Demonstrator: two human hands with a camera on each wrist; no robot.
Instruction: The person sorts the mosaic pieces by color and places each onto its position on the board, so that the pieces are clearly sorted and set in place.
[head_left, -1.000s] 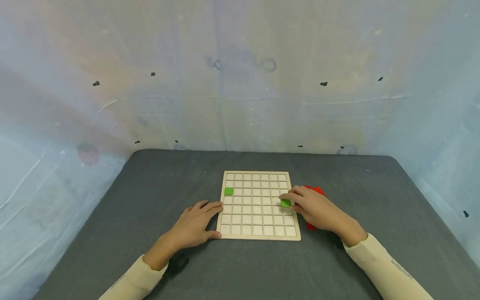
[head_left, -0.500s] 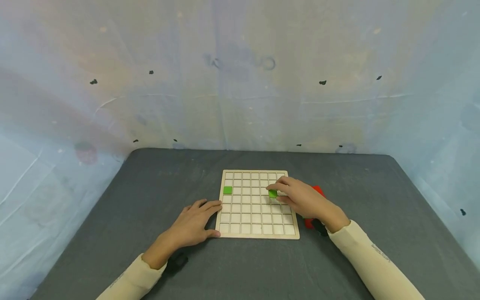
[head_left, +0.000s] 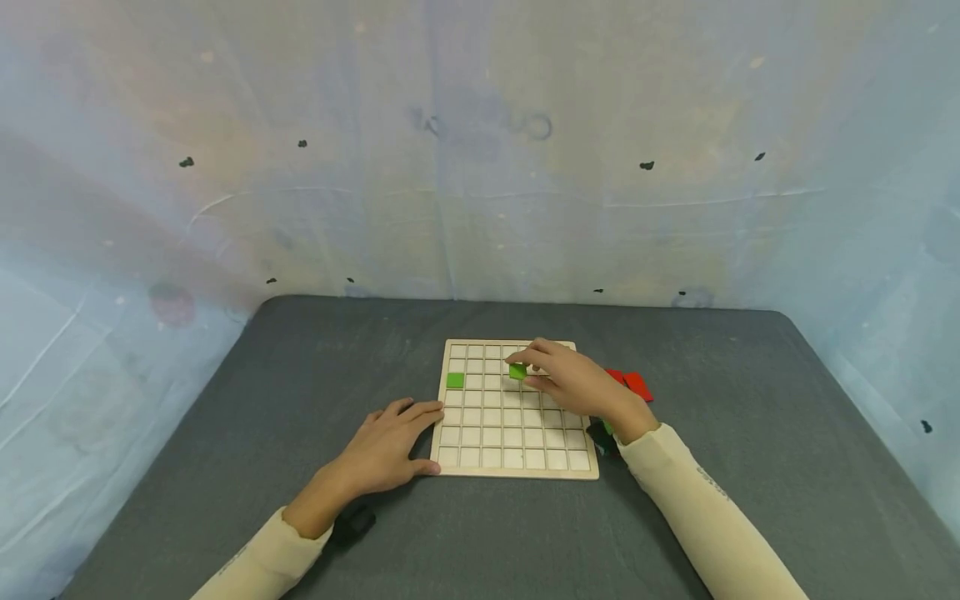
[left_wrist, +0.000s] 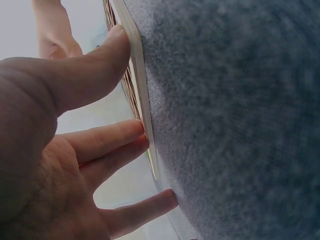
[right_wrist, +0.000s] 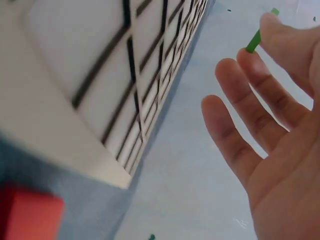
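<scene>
A pale wooden grid board (head_left: 491,435) lies flat on the dark table. One green square tile (head_left: 455,381) sits in a cell of its leftmost column, third row from the top. My left hand (head_left: 390,447) rests at the board's left edge, thumb and fingertips touching the rim, fingers fairly straight. Above the upper middle of the board, my right hand (head_left: 566,377) pinches a second green tile (head_left: 517,372) between thumb and finger. In the right wrist view that green tile (right_wrist: 255,41) shows edge-on, with the other fingers spread loosely.
Red tiles (head_left: 637,386) lie on the table (head_left: 720,467) just right of the board, partly behind my right forearm. A bit of green (head_left: 607,427) shows beside that wrist. A pale cloth backdrop (head_left: 480,167) rises behind the table's far edge.
My right hand has carried the green tile left and toward the far side, from the board's right edge to its upper middle. The left hand has kept its place on the board.
</scene>
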